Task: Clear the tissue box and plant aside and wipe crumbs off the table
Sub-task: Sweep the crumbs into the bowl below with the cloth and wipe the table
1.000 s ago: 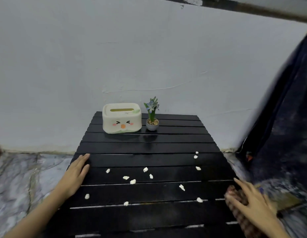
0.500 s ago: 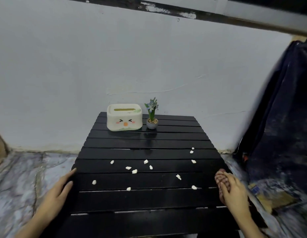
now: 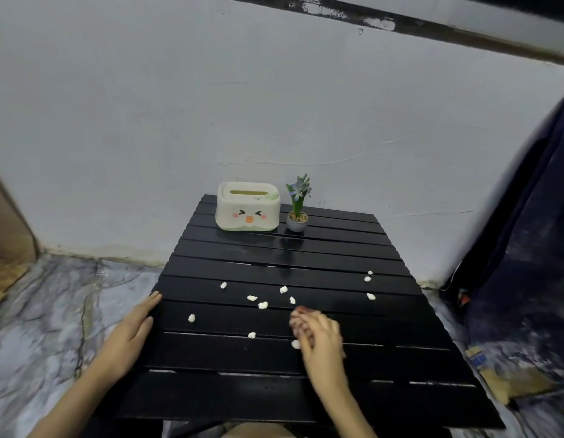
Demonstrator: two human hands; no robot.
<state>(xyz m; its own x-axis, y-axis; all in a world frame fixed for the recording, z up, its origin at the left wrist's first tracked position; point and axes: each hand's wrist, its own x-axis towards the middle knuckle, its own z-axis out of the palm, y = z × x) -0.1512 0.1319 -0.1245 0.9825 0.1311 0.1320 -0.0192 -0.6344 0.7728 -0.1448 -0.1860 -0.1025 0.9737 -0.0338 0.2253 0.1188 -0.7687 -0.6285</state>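
A cream tissue box (image 3: 247,211) with a drawn face stands at the far end of the black slatted table (image 3: 306,257). A small potted plant (image 3: 298,207) stands just right of it. Several white crumbs (image 3: 262,305) lie scattered across the table's middle. My right hand (image 3: 320,338) presses a bunched reddish checked cloth (image 3: 299,320) onto the table's middle, with one crumb touching its left edge. My left hand (image 3: 130,335) lies flat on the table's left edge, fingers apart, holding nothing.
A white wall rises right behind the table. Marbled floor (image 3: 53,311) spreads on the left. A dark blue fabric (image 3: 527,248) hangs at the right, with a cardboard piece (image 3: 508,379) on the floor near the table's right corner.
My right hand has slid the cloth from the table's right edge leftward to the middle, among the crumbs. My left hand stays on the left edge.
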